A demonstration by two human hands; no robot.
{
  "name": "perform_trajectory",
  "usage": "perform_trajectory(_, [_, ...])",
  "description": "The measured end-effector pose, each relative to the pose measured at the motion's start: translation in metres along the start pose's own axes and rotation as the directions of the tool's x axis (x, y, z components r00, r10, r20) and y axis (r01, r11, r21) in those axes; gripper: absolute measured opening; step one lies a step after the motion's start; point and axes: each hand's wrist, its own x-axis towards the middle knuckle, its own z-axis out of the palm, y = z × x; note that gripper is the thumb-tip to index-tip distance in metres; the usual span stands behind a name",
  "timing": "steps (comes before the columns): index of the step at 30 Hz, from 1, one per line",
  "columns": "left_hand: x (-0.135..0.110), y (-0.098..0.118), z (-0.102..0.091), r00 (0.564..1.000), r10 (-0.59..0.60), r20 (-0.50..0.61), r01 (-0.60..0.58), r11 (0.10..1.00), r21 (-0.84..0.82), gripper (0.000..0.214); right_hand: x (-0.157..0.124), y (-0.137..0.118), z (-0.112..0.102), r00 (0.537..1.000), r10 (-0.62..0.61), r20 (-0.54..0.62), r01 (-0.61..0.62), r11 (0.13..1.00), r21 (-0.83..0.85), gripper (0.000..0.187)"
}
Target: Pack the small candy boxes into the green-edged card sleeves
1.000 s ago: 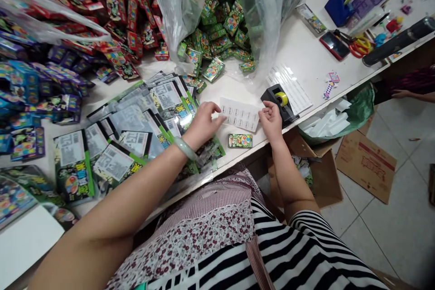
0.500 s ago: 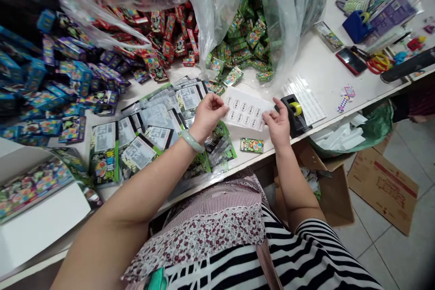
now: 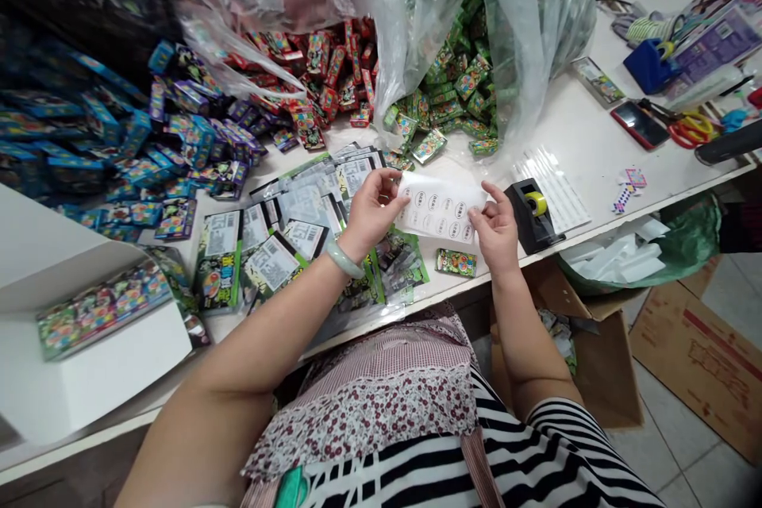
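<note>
A white sheet of oval stickers [image 3: 439,205] spans the gap between my two hands above the table. My left hand [image 3: 376,213], with a pale green bangle on its wrist, pinches the sheet's left edge. At the opposite edge, my right hand [image 3: 496,232] grips it between thumb and fingers. The sheet bows slightly, and its ovals carry dark printed characters too small to read. Just below it on the table lies a small green box [image 3: 456,262]. Flat green and black printed packets [image 3: 271,260] with white labels spread out to the left of my left hand.
Plastic bags spill red boxes [image 3: 333,67] and green boxes [image 3: 470,79] at the back. Blue and purple boxes [image 3: 196,139] are heaped on the left, near an open white carton [image 3: 119,369]. A black tape dispenser [image 3: 536,222], a phone [image 3: 640,125] and scissors [image 3: 684,127] lie rightward.
The camera view has shifted, so the table's contents appear further right. The sticker sheet is now more bowed between my hands, which both still hold it.
</note>
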Motion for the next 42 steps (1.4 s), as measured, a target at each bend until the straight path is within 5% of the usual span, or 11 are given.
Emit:
perform_trajectory(6, [-0.004,0.007,-0.003,0.995,-0.074,0.07,0.09,0.959,-0.27,0.045,0.001,-0.003,0.006,0.997,-0.021,-0.076,0.021,1.0,0.004,0.037])
perform_trajectory(11, [-0.007,0.007,-0.009,0.992,-0.115,0.06,0.126,0.961,-0.244,0.02,0.002,-0.005,0.011,0.992,0.099,-0.076,-0.09,0.99,0.112,0.033])
perform_trajectory(15, [-0.01,0.005,-0.013,0.987,-0.134,0.083,0.148,0.971,-0.186,0.039,0.002,-0.01,0.012,0.997,0.078,-0.003,-0.078,0.992,0.104,0.037])
perform_trajectory(20, [-0.016,0.009,-0.017,0.997,-0.022,0.071,0.018,0.998,0.062,0.035,0.0,-0.015,0.011,0.998,-0.052,-0.033,0.052,0.999,-0.018,0.032])
perform_trajectory(23, [-0.02,0.017,-0.019,0.991,0.133,0.031,-0.136,0.934,0.331,0.015,-0.002,-0.021,0.006,0.994,-0.097,-0.041,0.087,0.977,-0.192,0.026])
perform_trajectory(26, [-0.022,0.022,-0.023,0.976,0.212,0.046,-0.213,0.89,0.404,0.01,-0.004,-0.031,0.0,0.993,-0.114,-0.007,0.108,0.955,-0.276,0.019])
perform_trajectory(31, [-0.023,0.019,-0.027,0.986,0.114,0.122,-0.129,0.984,0.124,0.012,-0.002,-0.043,-0.005,0.988,-0.141,0.056,0.149,0.972,-0.179,0.017])
perform_trajectory(36, [-0.024,0.02,-0.023,0.998,-0.063,0.024,0.066,0.981,-0.184,0.021,-0.002,-0.045,0.006,0.983,0.089,0.163,-0.113,0.983,0.145,0.032])
perform_trajectory(42, [-0.029,0.03,-0.024,0.992,-0.119,0.039,0.125,0.964,-0.234,0.028,-0.007,-0.052,0.014,0.989,0.09,0.12,-0.117,0.963,0.242,0.037])
